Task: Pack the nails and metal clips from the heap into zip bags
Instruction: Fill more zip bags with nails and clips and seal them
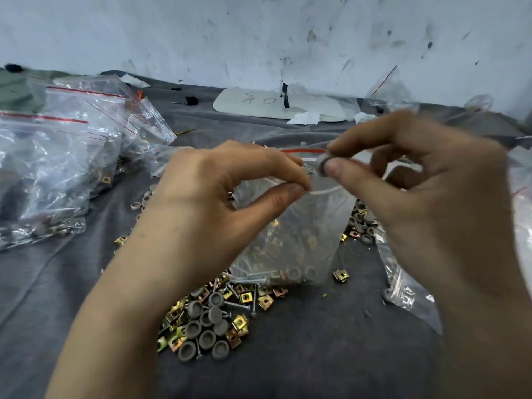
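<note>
Our left hand [218, 191] pinches the near rim of a clear plastic zip bag [311, 231] between thumb and forefinger. The bag has a red stripe along its mouth. It hangs upright with its mouth open and its bottom resting on the dark grey cloth [57, 298].

Our right hand [431, 191] is closed, thumb against forefinger, on a small grey cap piece [321, 166] just above the bag's mouth. The piece is blurred, so we cannot tell whether it has a shaft. The other fingers of that hand are loosely spread.

A few silver nails and grey caps [288, 274] lie in the bottom of the bag.

The heap [207, 321] of brass-coloured square metal clips and grey round-capped nails sits on the cloth just in front of the bag, under our left forearm. A smaller cluster of the same parts [361, 223] lies behind the bag to the right.

On the left we see a pile of filled red-striped zip bags [51, 156]. Flat empty bags [403, 280] lie under our right hand.

Against the scuffed white wall [259, 38] lies a flat white board [316, 110] with handwritten marks. One reads like an "O", and we cannot read the rest.
</note>
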`<action>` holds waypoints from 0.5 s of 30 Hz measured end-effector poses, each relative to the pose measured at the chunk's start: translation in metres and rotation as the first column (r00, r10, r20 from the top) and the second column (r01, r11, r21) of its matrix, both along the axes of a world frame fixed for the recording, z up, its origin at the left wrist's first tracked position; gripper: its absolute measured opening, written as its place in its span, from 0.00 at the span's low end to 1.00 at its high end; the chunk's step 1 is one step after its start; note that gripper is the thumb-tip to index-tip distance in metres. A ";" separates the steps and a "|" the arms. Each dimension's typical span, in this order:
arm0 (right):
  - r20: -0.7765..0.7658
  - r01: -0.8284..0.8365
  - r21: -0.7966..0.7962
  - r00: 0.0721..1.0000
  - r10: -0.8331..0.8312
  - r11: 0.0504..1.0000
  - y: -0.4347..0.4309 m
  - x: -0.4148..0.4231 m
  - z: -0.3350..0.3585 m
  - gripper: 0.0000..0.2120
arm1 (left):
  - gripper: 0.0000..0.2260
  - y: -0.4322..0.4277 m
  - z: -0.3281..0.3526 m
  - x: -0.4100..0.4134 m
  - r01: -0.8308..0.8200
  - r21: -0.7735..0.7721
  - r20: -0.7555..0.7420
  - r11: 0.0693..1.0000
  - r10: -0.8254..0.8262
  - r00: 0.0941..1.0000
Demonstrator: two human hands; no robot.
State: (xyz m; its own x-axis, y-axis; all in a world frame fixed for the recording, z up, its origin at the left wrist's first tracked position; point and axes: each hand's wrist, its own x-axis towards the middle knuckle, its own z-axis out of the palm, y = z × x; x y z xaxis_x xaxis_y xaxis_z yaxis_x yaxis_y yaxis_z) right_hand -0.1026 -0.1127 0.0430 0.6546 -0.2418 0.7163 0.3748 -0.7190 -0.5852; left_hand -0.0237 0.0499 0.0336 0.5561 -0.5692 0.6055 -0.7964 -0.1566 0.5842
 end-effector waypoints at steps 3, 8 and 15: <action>-0.034 0.019 0.010 0.999 -0.019 1.000 -0.001 0.002 -0.004 0.06 | 0.04 0.000 -0.001 0.001 -0.001 -0.006 -0.010 1.000 0.001 1.000; 0.044 0.034 0.091 0.998 -0.038 0.995 -0.011 0.001 -0.004 0.05 | 0.04 0.004 -0.003 0.004 -0.022 -0.038 -0.032 0.999 0.021 0.999; -0.146 0.223 0.248 0.971 -0.191 0.943 -0.039 0.025 -0.036 0.06 | 0.04 0.011 -0.005 0.013 -0.072 -0.116 -0.008 0.991 0.072 0.997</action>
